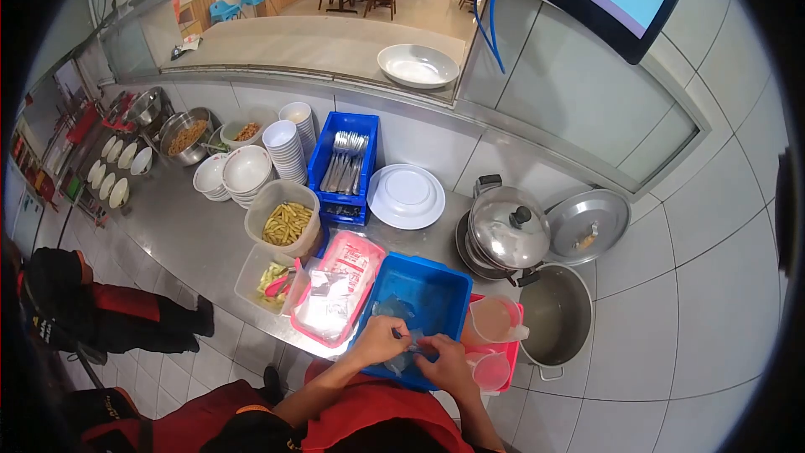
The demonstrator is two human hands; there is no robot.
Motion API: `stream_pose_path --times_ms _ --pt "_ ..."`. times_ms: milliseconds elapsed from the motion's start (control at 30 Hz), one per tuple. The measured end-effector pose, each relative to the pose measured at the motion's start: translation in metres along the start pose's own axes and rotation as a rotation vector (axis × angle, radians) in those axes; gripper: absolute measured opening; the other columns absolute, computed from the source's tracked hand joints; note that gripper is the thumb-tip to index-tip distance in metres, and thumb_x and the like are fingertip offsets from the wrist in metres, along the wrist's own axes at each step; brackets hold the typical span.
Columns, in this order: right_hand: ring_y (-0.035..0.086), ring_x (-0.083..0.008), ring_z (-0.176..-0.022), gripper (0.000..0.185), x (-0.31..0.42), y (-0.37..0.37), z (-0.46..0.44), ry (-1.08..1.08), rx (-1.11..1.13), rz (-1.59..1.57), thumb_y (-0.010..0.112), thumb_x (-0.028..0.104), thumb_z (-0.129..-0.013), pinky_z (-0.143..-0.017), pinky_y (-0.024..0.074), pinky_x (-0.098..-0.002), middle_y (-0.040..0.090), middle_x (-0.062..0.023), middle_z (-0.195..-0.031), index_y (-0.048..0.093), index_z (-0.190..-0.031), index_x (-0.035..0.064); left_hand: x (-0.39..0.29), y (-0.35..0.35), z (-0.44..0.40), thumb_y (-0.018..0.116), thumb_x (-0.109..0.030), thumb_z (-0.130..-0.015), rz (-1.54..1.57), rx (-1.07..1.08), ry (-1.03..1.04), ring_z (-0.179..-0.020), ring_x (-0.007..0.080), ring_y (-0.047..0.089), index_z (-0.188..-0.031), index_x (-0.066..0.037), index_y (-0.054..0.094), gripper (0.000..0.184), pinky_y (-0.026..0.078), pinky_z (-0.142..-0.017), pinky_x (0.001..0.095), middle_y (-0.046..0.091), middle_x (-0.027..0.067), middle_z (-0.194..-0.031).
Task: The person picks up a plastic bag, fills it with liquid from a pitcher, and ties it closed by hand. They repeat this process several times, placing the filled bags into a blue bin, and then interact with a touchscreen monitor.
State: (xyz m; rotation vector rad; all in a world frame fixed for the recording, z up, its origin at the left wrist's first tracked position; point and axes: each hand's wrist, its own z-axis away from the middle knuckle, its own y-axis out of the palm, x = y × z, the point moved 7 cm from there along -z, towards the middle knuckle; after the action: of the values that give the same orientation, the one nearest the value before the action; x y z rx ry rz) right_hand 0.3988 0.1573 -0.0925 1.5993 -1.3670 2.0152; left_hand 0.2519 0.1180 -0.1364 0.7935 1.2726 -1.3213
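Note:
My left hand (379,342) and my right hand (447,362) are close together over the near part of a blue plastic tub (429,273). Between them is a thin, see-through plastic bag (397,361), and the fingers of both hands pinch it. More clear plastic lies in the tub under my left hand; its contents, if any, I cannot make out. Left of the tub stands a pink basket (329,341) with red-and-white printed packets (350,262) and a clear-wrapped white stack (325,306). Pink plastic jugs (492,320) stand in a red tray right of the tub.
Tubs of pickles (288,224) and cut vegetables (272,278) line the counter's left. Behind are stacked bowls (247,169), a blue cutlery bin (344,169) and white plates (407,196). A lidded pot (509,227) and a large open pot (553,319) stand right. Another person (101,306) is at left.

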Motion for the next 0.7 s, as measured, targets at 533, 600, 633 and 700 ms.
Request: stream_pose_path --times_ms 533,600,633,700 --pt "0.053 -0.0286 -0.07 0.016 0.035 -0.011 -0.004 -0.261 -0.091 0.203 0.07 0.0 -0.075 -0.064 0.0449 -0.0397 0.051 -0.0107 -0.074 0.07 -0.091 0.0045 -0.052 -0.018 0.006 0.072 -0.017 -0.071 -0.123 0.251 0.256 -0.09 0.0273 0.064 -0.11 -0.007 0.066 0.041 0.05 -0.081 0.038 0.067 0.011 -0.103" --pt "0.052 -0.028 -0.069 0.018 0.046 -0.019 -0.006 -0.281 -0.092 0.195 0.07 0.0 -0.075 -0.063 0.0445 -0.0399 0.05 -0.0101 -0.073 0.07 -0.092 0.0054 -0.055 -0.014 0.007 0.073 -0.015 -0.07 -0.144 0.28 0.358 -0.1 0.0276 0.061 -0.118 -0.007 0.062 0.05 0.048 -0.089 0.0387 0.064 0.0112 -0.114" --pt "0.054 -0.0278 -0.071 0.019 0.053 -0.022 -0.007 -0.316 -0.07 0.201 0.07 0.001 -0.074 -0.064 0.0456 -0.0393 0.051 -0.0095 -0.074 0.07 -0.092 0.0057 -0.06 -0.011 0.008 0.074 -0.014 -0.069 -0.173 0.303 0.375 -0.108 0.0292 0.057 -0.121 -0.006 0.06 0.054 0.043 -0.095 0.0397 0.061 0.0121 -0.121" --pt "0.056 -0.0276 -0.073 0.021 0.064 -0.026 -0.01 -0.352 -0.046 0.206 0.071 0.001 -0.073 -0.065 0.0467 -0.0388 0.051 -0.0089 -0.074 0.07 -0.093 0.006 -0.065 -0.002 0.006 0.075 -0.013 -0.068 -0.202 0.323 0.39 -0.117 0.0308 0.053 -0.124 -0.006 0.058 0.059 0.038 -0.102 0.0408 0.057 0.0131 -0.128"
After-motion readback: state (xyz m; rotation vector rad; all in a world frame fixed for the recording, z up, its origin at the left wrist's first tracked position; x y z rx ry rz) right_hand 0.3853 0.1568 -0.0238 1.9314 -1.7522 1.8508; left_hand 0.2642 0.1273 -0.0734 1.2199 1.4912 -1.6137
